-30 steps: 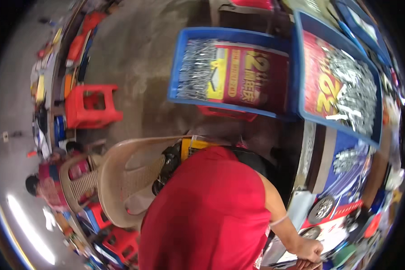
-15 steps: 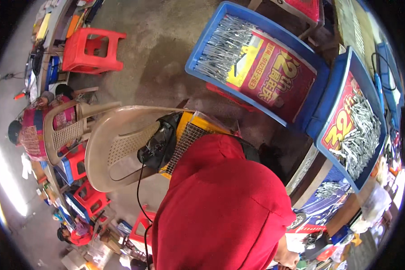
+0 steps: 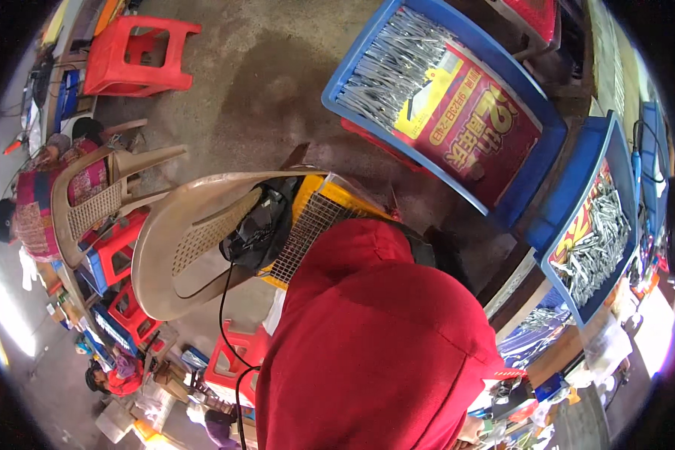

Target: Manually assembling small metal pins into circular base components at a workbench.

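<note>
Concrete floor [image 3: 236, 105]; upper blue tray [image 3: 532, 184], long axis slanting lower-right; hands [image 3: 470, 430] apparently mostly hidden, cannot tell grip.

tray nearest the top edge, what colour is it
The tray is blue, clearest in the head view.

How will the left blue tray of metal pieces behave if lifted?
Probably heavy on its left: slim metal pieces crowd that end of the blue tray. They look loose, so tilting may send them sliding over the printed sheet. Its upright, moulded-looking walls suggest stiffness.
</note>
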### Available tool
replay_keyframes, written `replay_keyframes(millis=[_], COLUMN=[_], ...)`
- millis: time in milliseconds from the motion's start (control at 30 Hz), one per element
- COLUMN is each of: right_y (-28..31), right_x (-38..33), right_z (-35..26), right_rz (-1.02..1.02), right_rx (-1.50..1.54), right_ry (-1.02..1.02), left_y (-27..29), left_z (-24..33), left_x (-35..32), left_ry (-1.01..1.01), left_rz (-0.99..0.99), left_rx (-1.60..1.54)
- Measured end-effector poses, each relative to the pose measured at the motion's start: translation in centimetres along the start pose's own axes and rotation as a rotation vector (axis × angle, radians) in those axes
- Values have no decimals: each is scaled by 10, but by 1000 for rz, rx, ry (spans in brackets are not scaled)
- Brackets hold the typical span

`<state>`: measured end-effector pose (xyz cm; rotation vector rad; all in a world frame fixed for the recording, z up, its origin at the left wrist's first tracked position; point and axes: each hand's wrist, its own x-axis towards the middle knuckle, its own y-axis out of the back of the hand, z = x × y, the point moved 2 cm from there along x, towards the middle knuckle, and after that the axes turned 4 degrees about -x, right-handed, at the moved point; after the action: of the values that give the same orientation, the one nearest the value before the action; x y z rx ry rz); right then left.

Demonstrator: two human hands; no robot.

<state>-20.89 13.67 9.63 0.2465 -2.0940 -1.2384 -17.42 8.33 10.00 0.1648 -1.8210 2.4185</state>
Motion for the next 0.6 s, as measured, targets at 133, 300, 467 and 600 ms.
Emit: replay_keyframes(millis=[133, 300, 467, 600], right_y=[8, 20, 46, 70], right_x=[-4, -20, -54, -84], right_z=[1, 4, 7, 12], right_rz=[-16, -16, 50, -18], right_rx=[-50, -104, -160, -122], right_ry=[-19, -126, -322, -482], left_y=[0, 4, 20, 39], left_z=[0, -15, -43, -61], left_x=[-8, -24, -42, -43], left_ry=[8, 76, 202, 316], left_rz=[7, 39, 99, 155], left_rx=[-23, -39, -34, -34])
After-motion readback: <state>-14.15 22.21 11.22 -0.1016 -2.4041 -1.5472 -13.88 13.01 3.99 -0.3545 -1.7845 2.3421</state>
